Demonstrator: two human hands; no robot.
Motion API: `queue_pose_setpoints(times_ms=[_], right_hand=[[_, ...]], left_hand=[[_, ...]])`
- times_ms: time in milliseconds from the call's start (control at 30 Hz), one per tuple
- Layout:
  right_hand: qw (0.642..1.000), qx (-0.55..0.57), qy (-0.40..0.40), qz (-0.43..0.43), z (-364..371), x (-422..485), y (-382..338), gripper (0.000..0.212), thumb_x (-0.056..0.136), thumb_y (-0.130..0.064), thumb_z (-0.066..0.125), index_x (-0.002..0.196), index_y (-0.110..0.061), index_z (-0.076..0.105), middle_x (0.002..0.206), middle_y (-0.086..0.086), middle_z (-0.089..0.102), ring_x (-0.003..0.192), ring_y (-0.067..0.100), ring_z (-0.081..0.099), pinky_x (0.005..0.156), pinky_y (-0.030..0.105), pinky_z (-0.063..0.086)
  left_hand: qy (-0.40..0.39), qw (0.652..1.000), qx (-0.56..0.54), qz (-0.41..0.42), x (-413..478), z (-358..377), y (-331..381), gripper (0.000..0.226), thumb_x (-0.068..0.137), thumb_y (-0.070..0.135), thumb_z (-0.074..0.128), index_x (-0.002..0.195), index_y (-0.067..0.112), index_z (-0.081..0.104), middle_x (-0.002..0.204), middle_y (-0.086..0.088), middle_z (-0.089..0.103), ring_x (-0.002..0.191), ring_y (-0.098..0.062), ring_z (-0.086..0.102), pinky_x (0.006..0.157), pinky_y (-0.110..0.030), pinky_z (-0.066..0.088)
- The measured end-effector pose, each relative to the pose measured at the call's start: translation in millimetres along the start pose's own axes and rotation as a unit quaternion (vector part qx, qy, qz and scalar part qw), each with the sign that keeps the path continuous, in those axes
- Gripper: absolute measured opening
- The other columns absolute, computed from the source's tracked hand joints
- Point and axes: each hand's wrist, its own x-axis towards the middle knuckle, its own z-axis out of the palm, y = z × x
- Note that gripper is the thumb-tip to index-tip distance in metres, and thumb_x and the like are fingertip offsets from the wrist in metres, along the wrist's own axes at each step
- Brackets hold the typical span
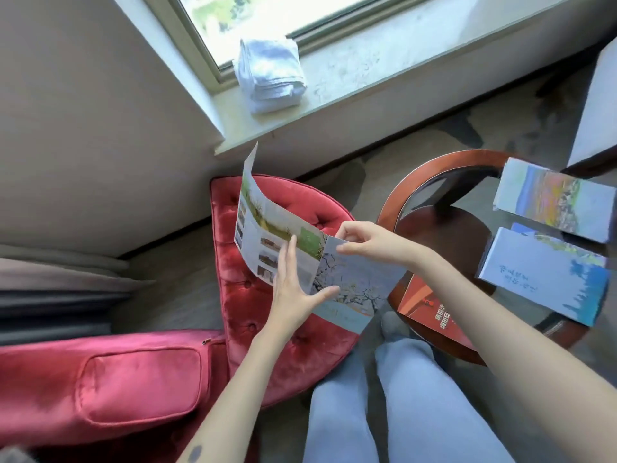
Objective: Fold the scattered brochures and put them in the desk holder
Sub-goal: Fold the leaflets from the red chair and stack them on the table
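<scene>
"While I read the head view, report the layout, largest item first."

"Item 1: red button-tufted velvet seat cushion [253, 315], lying under the work area. Item 2: round dark-wood side table with a glass top [394, 198], on the right-hand side. It carries a folded blue-covered brochure [541, 279], a second folded brochure with a painted-landscape cover [554, 202] and a red-covered brochure [430, 309]. I judge they are parked there within reach. No desk holder shows. Item 3: long multi-panel printed brochure [263, 228], held in the air over the cushion, with its far panels standing free."

"Hand poses?"

"Left hand [290, 295]: fingers straight and close together, flat against a middle panel, with the thumb spread onto the blue end panel. I judge it backs the crease. Right hand [370, 240]: thumb and fingertips pinch that end panel's top edge, wrist bent, placed to swing it over. Step in hand: an early fold."
</scene>
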Motion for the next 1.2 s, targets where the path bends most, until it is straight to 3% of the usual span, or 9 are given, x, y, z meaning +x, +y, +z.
queue_pose_setpoints(times_ms=[167, 333, 533, 667, 800, 967, 1067, 1133, 1200], right_hand=[[0.998, 0.004, 0.016, -0.055, -27, -30, -43, 0.002, 0.092, -0.017, 0.056, 0.091, -0.015, 0.057, 0.102, 0.011, 0.068, 0.089, 0.016, 0.062, 0.087, 0.038, 0.049], [0.992, 0.064, 0.001, -0.107, -55, -72, -87, 0.01, 0.093, -0.015, 0.055, 0.084, -0.019, 0.053, 0.09, -0.003, 0.064, 0.079, 0.002, 0.056, 0.075, 0.017, 0.045], [0.966, 0.222, -0.076, -0.113, -67, -120, -106, 0.006, 0.095, -0.017, 0.049, 0.096, -0.011, 0.049, 0.094, 0.004, 0.06, 0.082, 0.015, 0.058, 0.071, 0.025, 0.048], [0.957, 0.259, -0.037, -0.125, -75, -142, -106, 0.007, 0.096, -0.019, 0.048, 0.092, -0.014, 0.05, 0.085, 0.0, 0.059, 0.073, 0.011, 0.057, 0.066, 0.021, 0.048], [0.946, 0.29, 0.024, -0.142, -96, -158, -92, 0.006, 0.095, -0.016, 0.048, 0.09, -0.016, 0.051, 0.087, 0.002, 0.058, 0.072, 0.011, 0.057, 0.066, 0.022, 0.047], [0.918, 0.349, 0.072, -0.172, -120, -168, -75, 0.004, 0.095, -0.019, 0.05, 0.094, -0.017, 0.054, 0.08, -0.005, 0.069, 0.069, 0.009, 0.065, 0.062, 0.02, 0.052], [0.899, 0.383, 0.085, -0.194, -130, -167, -71, 0.005, 0.095, -0.019, 0.05, 0.098, -0.017, 0.054, 0.085, -0.005, 0.069, 0.073, 0.01, 0.066, 0.065, 0.021, 0.054], [0.895, 0.386, 0.1, -0.199, -134, -165, -70, 0.004, 0.095, -0.017, 0.049, 0.097, -0.016, 0.053, 0.085, -0.005, 0.068, 0.072, 0.008, 0.066, 0.064, 0.02, 0.053], [0.889, 0.394, 0.12, -0.202, -138, -164, -67, 0.004, 0.093, -0.016, 0.05, 0.094, -0.016, 0.053, 0.086, -0.002, 0.066, 0.07, 0.009, 0.065, 0.066, 0.023, 0.053]], left_hand=[[0.042, 0.999, 0.014, 0.025, -2, -25, 54, 0.116, 0.052, 0.076, 0.066, 0.137, 0.057, -0.01, 0.157, 0.012, -0.012, 0.145, -0.009, -0.001, 0.116, -0.049, 0.015], [0.056, 0.996, 0.016, 0.069, -14, -45, 108, 0.118, 0.051, 0.076, 0.067, 0.137, 0.058, -0.011, 0.155, 0.016, -0.02, 0.144, -0.008, -0.006, 0.115, -0.054, 0.016], [0.09, 0.98, 0.071, 0.163, -33, -50, 157, 0.114, 0.056, 0.071, 0.066, 0.142, 0.051, -0.006, 0.153, 0.021, -0.019, 0.144, -0.006, -0.013, 0.116, -0.057, 0.008], [0.086, 0.975, 0.094, 0.181, -39, -47, 173, 0.102, 0.058, 0.082, 0.055, 0.14, 0.056, 0.0, 0.151, 0.027, -0.013, 0.145, -0.005, -0.008, 0.118, -0.049, 0.005], [0.184, 0.974, 0.078, 0.105, -40, -53, 168, 0.093, 0.066, 0.087, 0.033, 0.144, 0.038, 0.021, 0.156, 0.008, 0.01, 0.145, -0.01, -0.001, 0.118, -0.043, 0.002], [0.182, 0.98, -0.046, -0.073, -42, -63, 160, 0.083, 0.078, 0.064, 0.053, 0.146, 0.027, 0.021, 0.155, -0.005, 0.017, 0.143, -0.02, 0.017, 0.114, -0.047, 0.023], [0.135, 0.949, -0.255, -0.126, -39, -62, 169, 0.074, 0.087, 0.041, 0.059, 0.147, 0.029, 0.017, 0.136, -0.005, 0.046, 0.113, -0.021, 0.056, 0.093, -0.039, 0.046], [0.121, 0.932, -0.32, -0.123, -36, -62, 176, 0.071, 0.088, 0.029, 0.061, 0.146, 0.028, 0.019, 0.11, -0.002, 0.062, 0.086, -0.015, 0.064, 0.07, -0.029, 0.051], [0.131, 0.926, -0.338, -0.108, -33, -61, 181, 0.074, 0.086, 0.018, 0.063, 0.146, 0.025, 0.021, 0.1, -0.001, 0.066, 0.079, -0.013, 0.065, 0.064, -0.027, 0.05]])
